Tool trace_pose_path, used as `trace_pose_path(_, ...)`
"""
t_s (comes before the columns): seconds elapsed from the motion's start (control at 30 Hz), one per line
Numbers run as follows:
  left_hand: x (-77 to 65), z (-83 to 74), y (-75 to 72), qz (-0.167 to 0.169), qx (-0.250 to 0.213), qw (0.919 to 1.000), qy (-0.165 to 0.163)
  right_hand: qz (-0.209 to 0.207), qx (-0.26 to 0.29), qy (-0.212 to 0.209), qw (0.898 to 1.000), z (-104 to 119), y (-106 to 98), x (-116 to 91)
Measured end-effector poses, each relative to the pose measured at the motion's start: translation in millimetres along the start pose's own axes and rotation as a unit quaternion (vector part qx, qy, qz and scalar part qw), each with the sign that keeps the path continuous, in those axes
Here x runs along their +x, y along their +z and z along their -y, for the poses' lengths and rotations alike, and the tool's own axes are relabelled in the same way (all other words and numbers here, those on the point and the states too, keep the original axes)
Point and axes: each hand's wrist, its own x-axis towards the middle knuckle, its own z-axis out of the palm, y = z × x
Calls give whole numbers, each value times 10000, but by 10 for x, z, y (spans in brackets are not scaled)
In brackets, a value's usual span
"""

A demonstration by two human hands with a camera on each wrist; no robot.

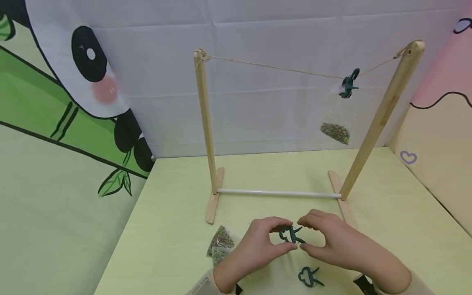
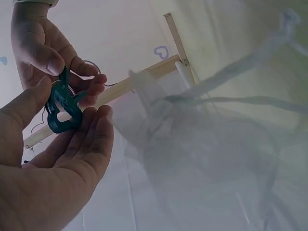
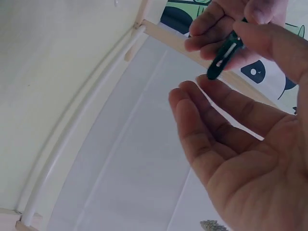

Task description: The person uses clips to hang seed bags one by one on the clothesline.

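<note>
L hand (image 1: 258,239) (head view): thumb + index pinching dk-green spring clip (image 1: 293,235) by its jaw end, handles pointing toward R hand (image 1: 328,235). Clip is up in air over table (image 1: 162,233), in front of rack, btwn both hands. L wrist view agrees: jaw end btwn L thumb & fingers, handle by R thumb.

R hand: fingers loosely spread & slightly bent about handle ends, not closed round clip; thumb + index tips v. close to handles. Actual contact: can't tell.

2nd green clip (image 1: 309,277) lies on table below the hands, unheld. Two small clear bags (image 1: 220,239) w/ greenish-brown granules on table beside L forearm, one overlapping other; partly hidden by that arm.

Rack: L wooden post (image 1: 205,123), R wooden post (image 1: 385,112) (leaning outward in view), white rod (image 1: 276,193) joining them low down, flat wooden feet (image 1: 214,200). Twine (image 1: 273,65) tied btwn post tops, sags toward R. 3rd green clip (image 1: 348,85) on twine nr R post; hanging bag (image 1: 335,133) below it, granules in bottom, lying aslant.

Behind: white cloth backdrop (image 1: 258,37), cartoon panda print at L.
</note>
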Motion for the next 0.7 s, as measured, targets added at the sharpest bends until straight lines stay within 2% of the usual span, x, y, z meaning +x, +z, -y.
trace_pose_path(0.17, -13, 2, -28, -16, -262, 9996, -89, -296, 143, -409, 9986, -24, 16, -11)
trace_pose_path(0.47, -49, 6, -107, -161, -377, 9985, -355, -681, 153, -689, 9952, -47, 35, -28)
trace_pose_path(0.7, -54, 3, -152, -275, -465, 9983, -207, -814, 221, -945, 9919, -65, 45, -15)
